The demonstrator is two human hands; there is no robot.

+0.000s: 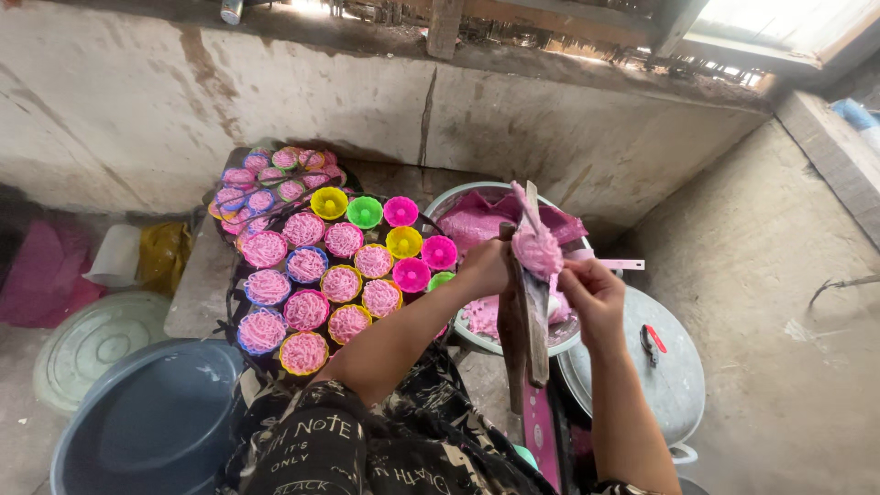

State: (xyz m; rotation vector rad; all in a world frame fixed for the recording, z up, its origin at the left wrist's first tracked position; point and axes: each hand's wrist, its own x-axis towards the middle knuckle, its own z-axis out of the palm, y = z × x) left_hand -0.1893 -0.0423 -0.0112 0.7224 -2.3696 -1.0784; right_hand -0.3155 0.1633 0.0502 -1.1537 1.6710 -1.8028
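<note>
In the middle of the frame, the left hand (483, 269) is closed around a wooden press (526, 312). A lump of pink dough (535, 247) sits on top of the press, just above both hands. The right hand (592, 295) pinches the dough's lower edge. Little colourful cups (341, 283) fill a tray (229, 302) to the left

A yellow bag (163, 254) slumps on the floor at the left, against the wall, just left of the low table. A pink bag (41, 275) (crumpled plastic, its contents hidden) lies further left, near the picture's edge. A pink sheet (481, 218) of plastic lines the bowl at the centre right, spilling over its rim. No label, sign or screen shows anywhere.
</note>
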